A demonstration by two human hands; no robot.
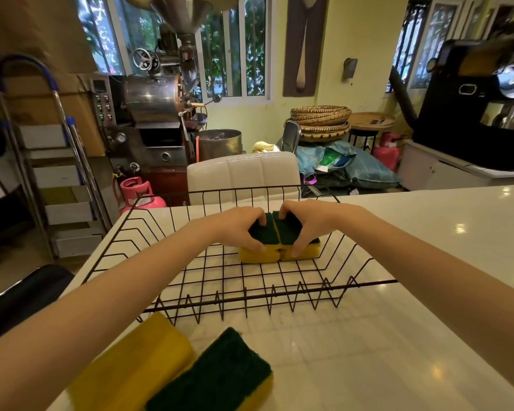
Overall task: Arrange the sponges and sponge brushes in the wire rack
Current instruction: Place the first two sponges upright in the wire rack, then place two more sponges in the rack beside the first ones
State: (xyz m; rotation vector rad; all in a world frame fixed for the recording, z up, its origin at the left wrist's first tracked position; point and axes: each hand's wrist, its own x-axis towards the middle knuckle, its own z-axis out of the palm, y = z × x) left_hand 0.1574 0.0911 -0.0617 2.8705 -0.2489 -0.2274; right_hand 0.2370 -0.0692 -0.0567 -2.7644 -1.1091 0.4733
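Observation:
A black wire rack (258, 298) stands on the white table (413, 262). Inside it, toward the far side, two yellow sponges with dark green scouring tops lie side by side, touching. My left hand (238, 228) grips the left sponge (260, 250) from above. My right hand (306, 223) grips the right sponge (304, 252) the same way. Outside the rack, at the near edge of the table, lie two more sponges: one with its yellow side up (137, 363) and one with its green side up (220, 375). No sponge brushes are visible.
A white padded chair back (244, 176) stands just behind the rack. Beyond it are a metal roasting machine (155, 108), a pink gas cylinder (138, 194), a step ladder (51, 161) at left and stacked woven trays (321, 120). A black machine (475, 114) sits at the right.

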